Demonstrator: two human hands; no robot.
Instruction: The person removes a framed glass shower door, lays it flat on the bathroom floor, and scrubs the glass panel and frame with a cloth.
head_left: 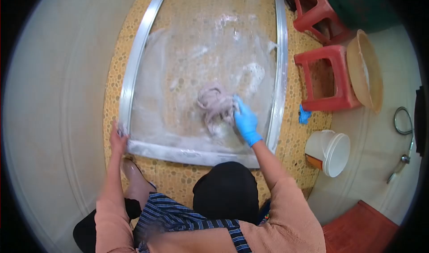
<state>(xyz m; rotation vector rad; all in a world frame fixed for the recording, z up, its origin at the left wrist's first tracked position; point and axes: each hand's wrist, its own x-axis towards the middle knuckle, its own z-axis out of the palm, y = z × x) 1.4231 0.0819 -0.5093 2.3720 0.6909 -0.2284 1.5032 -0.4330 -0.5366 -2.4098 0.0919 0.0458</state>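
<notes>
A glass panel point(178, 83) in a silver metal frame point(281, 56) lies on the tiled floor, wet and streaked with white suds. My right hand point(245, 121), in a blue glove, is closed on a bunched greyish-pink cloth point(216, 105) that rests on the lower middle of the glass. At the frame's near left corner is my bare left hand point(118, 139), touching the corner; its fingers are partly hidden and small, so whether they grip it is unclear.
Red stools point(328, 52) stand right of the frame, with a tan basin point(364, 72) leaning by one. A blue glove point(304, 114) lies near a white bucket point(336, 154). A hose point(410, 139) hangs on the right wall. Bottom right is a red object point(361, 228).
</notes>
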